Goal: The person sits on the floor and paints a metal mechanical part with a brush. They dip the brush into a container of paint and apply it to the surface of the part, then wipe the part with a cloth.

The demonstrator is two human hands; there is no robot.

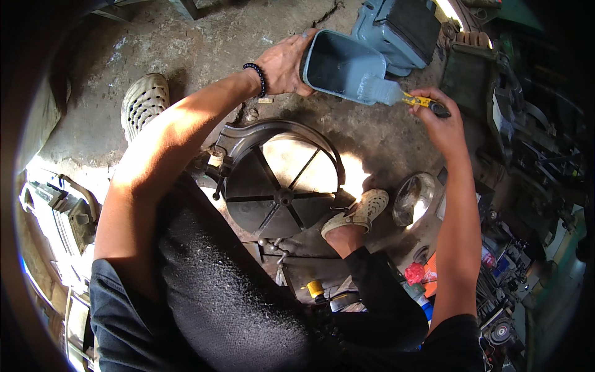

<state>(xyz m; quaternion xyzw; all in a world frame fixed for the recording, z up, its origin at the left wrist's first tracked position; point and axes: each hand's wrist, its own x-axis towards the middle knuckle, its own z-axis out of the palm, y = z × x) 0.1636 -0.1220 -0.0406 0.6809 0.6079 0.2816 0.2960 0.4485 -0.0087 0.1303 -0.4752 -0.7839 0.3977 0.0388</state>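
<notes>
My left hand (282,67), with a dark bead bracelet at the wrist, grips the left end of a blue-grey, open box-shaped part (331,53). The part is tilted so its hollow inside shows. In my right hand (445,121) is a paintbrush (423,101) with a yellow and black handle, held between closed fingers. Its bristles are coated blue-grey and touch the near right rim of the part. Behind that part stands a larger blue-grey casting (381,40) with a dark flat face; the two overlap in view.
A round slotted metal disc (251,183) in a curved frame lies between my feet. Right of it sits a shiny metal bowl (414,198). Tools and bottles crowd the right side, among them a crumpled red item (414,273). A light clog (145,105) is at left.
</notes>
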